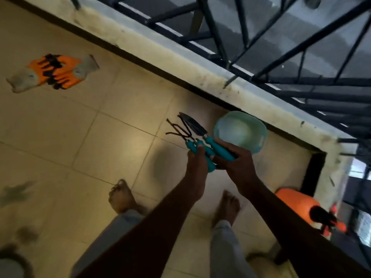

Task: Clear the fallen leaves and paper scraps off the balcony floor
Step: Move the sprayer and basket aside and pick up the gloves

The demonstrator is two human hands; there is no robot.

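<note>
The person stands barefoot on the tiled floor (120, 97) with both hands full in front of them. The left hand (197, 161) has its fingers (200, 147) curled round the teal handle of a hand rake (180, 133). The right hand (236, 163) grips the teal handle of a trowel (193, 123). A pale green bowl (241, 131) sits just behind that hand, though blur hides whether the fingers hold its rim too.

What looks like the litter is a few dark patches (14, 194) on the floor at the near left, well apart from the hands. They are too smeared to say whether they are leaves or paper.

The step in hand seems to be sorting the tools before starting. It would go best with the trowel and bowl set down beside the patches and only the rake kept. The prongs should be drawn lightly over the tiles, since hard scraping would skid on the grout lines. Pulling the scraps into one heap, away from the ledge (180, 63) at the far side, would stop them slipping under the railing. The orange gloves (54, 72) lie at the far left and are worth fetching first.
</note>
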